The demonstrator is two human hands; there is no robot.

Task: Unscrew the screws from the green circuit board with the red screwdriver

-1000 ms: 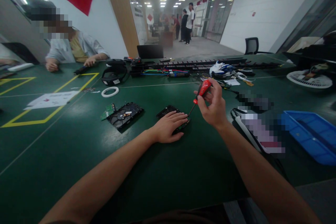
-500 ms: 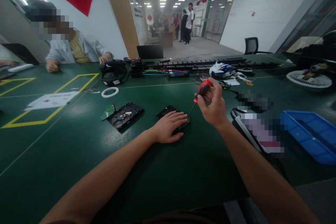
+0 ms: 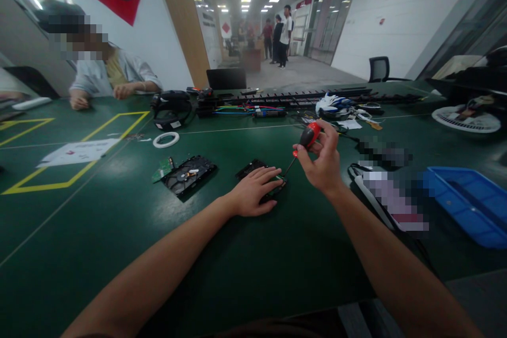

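Note:
My left hand (image 3: 255, 193) lies spread over a black device (image 3: 250, 167) on the green table, covering much of it. My right hand (image 3: 325, 158) is closed on the handle of a red and black screwdriver (image 3: 308, 136). The screwdriver slants down to the left, its tip at the right edge of the device, near my left fingertips. To the left lies a second black part (image 3: 189, 177) with a green circuit board (image 3: 163, 170) beside it.
A white ring (image 3: 166, 140), papers (image 3: 79, 151) and a black headset (image 3: 171, 110) are at the left. Cables and gloves (image 3: 333, 104) line the back. At the right are a blue tray (image 3: 467, 203) and a partly blurred item. A person sits across at the left.
The screwdriver handle has shifted and turned slightly in my right hand. My left hand is in the same place. The seated person's hand has moved off the headset, towards their body.

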